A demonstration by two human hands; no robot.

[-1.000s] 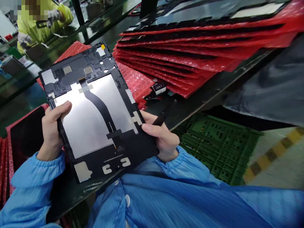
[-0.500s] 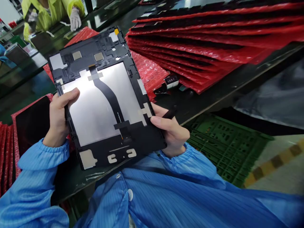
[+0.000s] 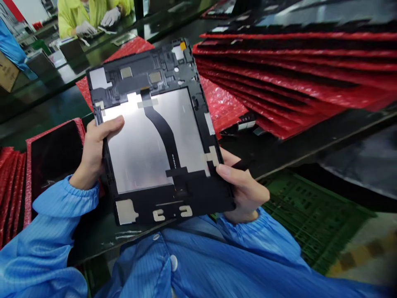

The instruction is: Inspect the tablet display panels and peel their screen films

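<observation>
A tablet screen assembly (image 3: 149, 153), its inner side facing me, is held up above the table edge between both hands. It has a black frame, a silver metal back and a dark flex cable (image 3: 169, 136) down the middle. My left hand (image 3: 96, 151) is closed on its left edge, thumb flat on the silver plate. On the lower right edge my right hand (image 3: 243, 188) grips the frame with the thumb in front. A small dark item (image 3: 243, 163) shows by the right fingers; I cannot make out what it is. The other fingers are hidden behind the assembly.
Red bubble-wrap pouches (image 3: 294, 78) with dark panels are stacked at right. More pouches (image 3: 12, 190) and a dark panel (image 3: 56, 155) lie at left. A green crate (image 3: 310, 219) stands below the table. Across the bench, a person in yellow (image 3: 96, 18) works with gloved hands.
The view has swung, so the assembly and both hands sit slightly further right and lower. My grip looks the same. Both gloved hands of the person opposite are now in sight.
</observation>
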